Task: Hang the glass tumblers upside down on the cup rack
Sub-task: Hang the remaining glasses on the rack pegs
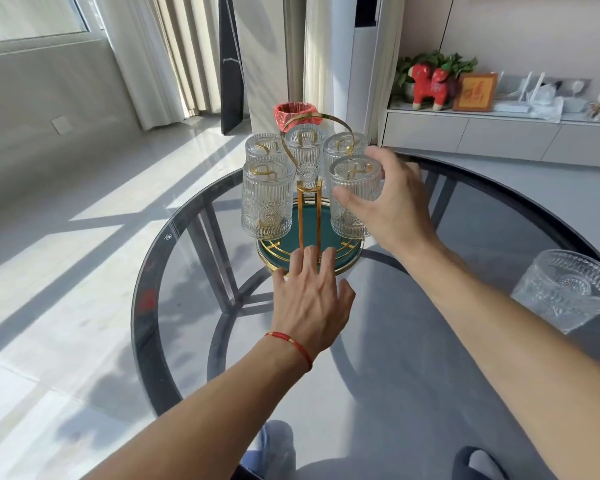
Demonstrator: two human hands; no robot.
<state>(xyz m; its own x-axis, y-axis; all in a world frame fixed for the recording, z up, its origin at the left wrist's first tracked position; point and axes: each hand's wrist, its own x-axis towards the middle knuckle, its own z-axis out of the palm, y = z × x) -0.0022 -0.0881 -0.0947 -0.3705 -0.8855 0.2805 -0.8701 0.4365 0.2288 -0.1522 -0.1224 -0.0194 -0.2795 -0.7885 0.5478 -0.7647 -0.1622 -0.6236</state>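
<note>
Right hand: wrapped loosely around the near-right tumbler, thumb on its front, fingers behind; whether it grips or only touches, I cannot tell for sure, but it reads as holding.
Left hand: open, fingers spread, tips resting on the front rim of the rack, steadying it.
Held tumbler: upside down over a gold peg, seemingly seated or nearly so.
Rack load: five tumblers inverted on pegs; near-left glass and three behind, all hanging above the green tray base.
Spare tumbler: upright on the table at far right, well apart from the rack, empty.
Tumbler contents: nothing visible in any glass.
Progress: likely one glass left to hang, if a free peg remains; none shows from here.
Risk, release: letting go before the glass sits square on its peg could let it tip into its neighbour and chip.
Risk, rack: the load is tall and top-heavy; lifting the left hand during a nudge could rock it.
Risk, table: glass top, so any dropped tumbler may crack both.
Risk, spare: it stands close to the table edge, and a careless reach could knock it off.
</note>
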